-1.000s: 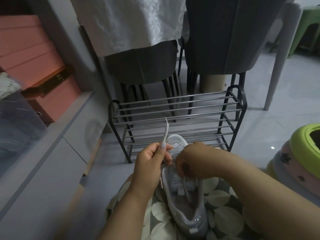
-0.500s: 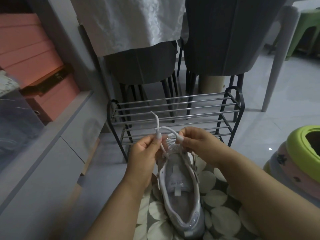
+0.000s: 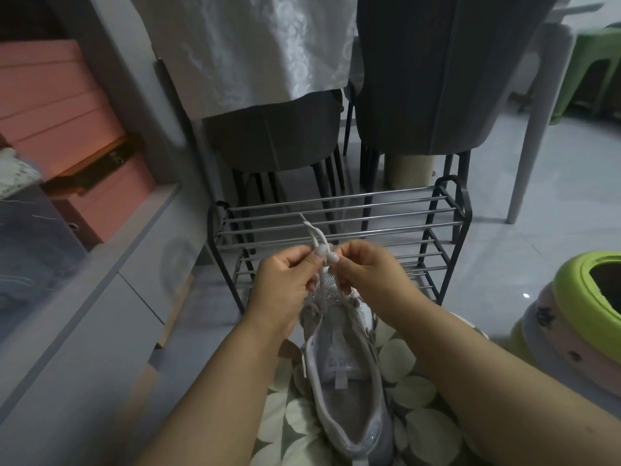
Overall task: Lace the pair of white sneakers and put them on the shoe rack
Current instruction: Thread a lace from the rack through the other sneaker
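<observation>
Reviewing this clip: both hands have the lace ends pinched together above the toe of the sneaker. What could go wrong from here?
1. The left hand and right hand pinch the lace only near its tips; a slipped grip could let an end pull back out of the eyelets.
2. The sneaker rests loose on the lap, unheld; tugging the lace may tip it off.
3. Only one sneaker shows, and the shoe rack holds none, so the pair may stay incomplete.

Dim, bluish indoor light; a small glare spot on the floor [image 3: 526,295] at three o'clock; edges bowed, corners softly blurred.
</observation>
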{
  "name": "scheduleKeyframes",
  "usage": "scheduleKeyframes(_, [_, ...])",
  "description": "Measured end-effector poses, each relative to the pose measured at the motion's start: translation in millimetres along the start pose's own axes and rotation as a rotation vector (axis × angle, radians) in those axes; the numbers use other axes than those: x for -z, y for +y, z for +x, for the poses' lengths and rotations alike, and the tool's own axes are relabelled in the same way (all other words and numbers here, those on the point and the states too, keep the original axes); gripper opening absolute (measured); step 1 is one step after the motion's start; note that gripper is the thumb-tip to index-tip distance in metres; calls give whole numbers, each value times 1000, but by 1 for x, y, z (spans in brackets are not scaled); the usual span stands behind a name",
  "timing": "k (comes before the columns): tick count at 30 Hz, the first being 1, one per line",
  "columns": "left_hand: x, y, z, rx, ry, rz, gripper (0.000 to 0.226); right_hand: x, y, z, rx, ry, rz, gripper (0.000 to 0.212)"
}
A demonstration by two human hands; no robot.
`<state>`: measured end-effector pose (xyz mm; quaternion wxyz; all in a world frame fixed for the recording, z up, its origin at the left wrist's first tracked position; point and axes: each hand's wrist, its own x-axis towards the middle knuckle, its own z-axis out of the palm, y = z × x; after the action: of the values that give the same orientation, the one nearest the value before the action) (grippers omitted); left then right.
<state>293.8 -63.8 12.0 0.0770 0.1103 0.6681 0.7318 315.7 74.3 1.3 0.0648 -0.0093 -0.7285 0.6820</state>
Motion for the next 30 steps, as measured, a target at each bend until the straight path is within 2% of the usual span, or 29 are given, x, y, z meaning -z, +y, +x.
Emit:
scheduleKeyframes(5, [0,8,8,21,-25,8,16,3,1,3,-13,-13,-40,16])
scheduleKeyframes(9, [-1,14,13,18,-24,49,30,2,-3,3,22,-14,-23,18])
scheduleKeyframes(15, [-1,33,21,-84,-19,186,8,2,-17,6,98,3,-2,15])
scheduleKeyframes(18, [-1,45,27,-150,11,313,8,6,-24,5,103,-49,9,11])
scheduleKeyframes(20, [-3,51,29,-173,29,353,10,10,-24,2,89,-123,-57,17])
scheduleKeyframes(23, [-7,62,36,-178,75,319,9,12,-22,-2,79,-200,-246,38])
scheduleKeyframes(27, [-10,81,47,-182,108,271,7,13,-28,1,47,-274,-260,19])
scheduleKeyframes(30, [-13,91,53,-203,68,289,7,9,-33,6,45,-301,-282,18])
